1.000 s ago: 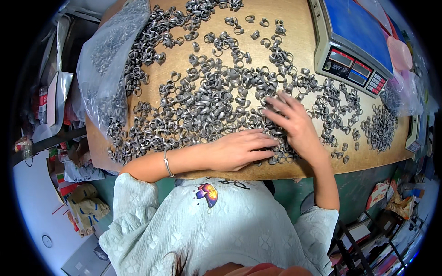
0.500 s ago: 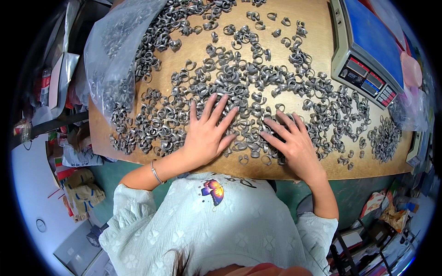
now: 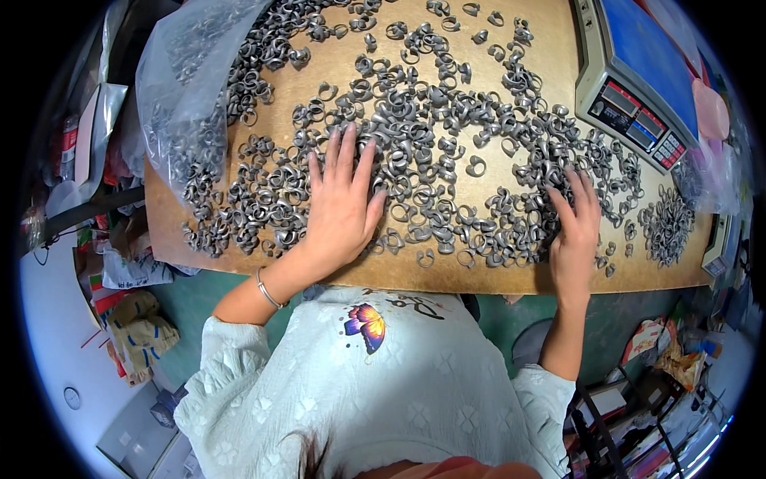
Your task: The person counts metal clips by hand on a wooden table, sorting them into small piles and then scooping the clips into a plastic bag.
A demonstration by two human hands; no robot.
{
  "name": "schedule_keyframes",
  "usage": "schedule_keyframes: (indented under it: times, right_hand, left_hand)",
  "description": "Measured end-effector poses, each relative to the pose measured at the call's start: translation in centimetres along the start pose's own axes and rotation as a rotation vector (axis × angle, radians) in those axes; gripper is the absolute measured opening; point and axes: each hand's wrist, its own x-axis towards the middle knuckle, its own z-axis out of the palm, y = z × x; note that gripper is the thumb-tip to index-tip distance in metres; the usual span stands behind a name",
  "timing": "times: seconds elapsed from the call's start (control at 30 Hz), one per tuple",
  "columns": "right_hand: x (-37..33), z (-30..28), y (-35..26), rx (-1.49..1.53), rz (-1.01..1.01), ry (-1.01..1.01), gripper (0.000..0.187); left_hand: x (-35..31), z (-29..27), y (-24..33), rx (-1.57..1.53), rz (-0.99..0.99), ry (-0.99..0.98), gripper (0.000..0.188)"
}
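Many grey metal rings (image 3: 415,160) lie in a loose spread over the wooden tabletop (image 3: 511,279). My left hand (image 3: 341,203) rests flat on them left of the middle, its fingers apart and pointing to the far side. Farther right, my right hand (image 3: 575,227) reaches into another part of the spread, fingertips touching rings. Its fingers are stretched out and a little bent, and no ring shows in its grip. What lies under both palms is hidden.
A clear plastic bag (image 3: 187,88) of rings lies at the far left. A scale with a blue top (image 3: 650,72) stands at the far right. Near the right edge is a dense heap of smaller grey pieces (image 3: 669,229). A pink container (image 3: 710,109) sits beyond the scale.
My right hand has moved right, away from the middle, and rings there have shifted, baring some wood. My left hand has slid slightly left and away from me.
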Motion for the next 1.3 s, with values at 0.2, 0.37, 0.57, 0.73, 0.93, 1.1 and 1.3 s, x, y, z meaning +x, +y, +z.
schedule_keyframes:
  times: [0.2, 0.37, 0.57, 0.73, 0.93, 1.1, 1.3]
  right_hand:
    - [-0.9, 1.6, -1.2, -0.005, -0.201, -0.138, 0.050]
    - [0.3, 1.5, 0.1, -0.122, -0.006, 0.073, 0.059]
    - [-1.5, 0.3, -3.8, 0.204, -0.343, -0.174, 0.039]
    - [-1.8, 1.3, -1.5, -0.076, -0.227, -0.150, 0.044]
    - [-0.8, 0.8, -1.4, -0.005, -0.128, -0.013, 0.040]
    - [0.7, 2.8, -5.5, 0.089, -0.406, -0.240, 0.043]
    - [1.9, 1.9, -2.2, 0.073, -0.208, -0.115, 0.036]
  left_hand:
    - [-0.1, 0.6, 0.3, 0.026, 0.066, -0.039, 0.059]
    - [0.7, 0.8, 1.1, 0.080, 0.057, -0.059, 0.059]
    - [1.3, 1.6, 2.5, 0.090, 0.196, -0.042, 0.056]
    - [1.2, 0.8, 2.9, 0.038, 0.245, -0.105, 0.051]
    - [0.4, -2.5, 0.9, -0.157, 0.094, 0.029, 0.048]
    - [0.0, 0.2, 0.4, -0.005, 0.132, -0.042, 0.052]
    - [-0.8, 1.2, 2.3, -0.022, 0.357, -0.093, 0.050]
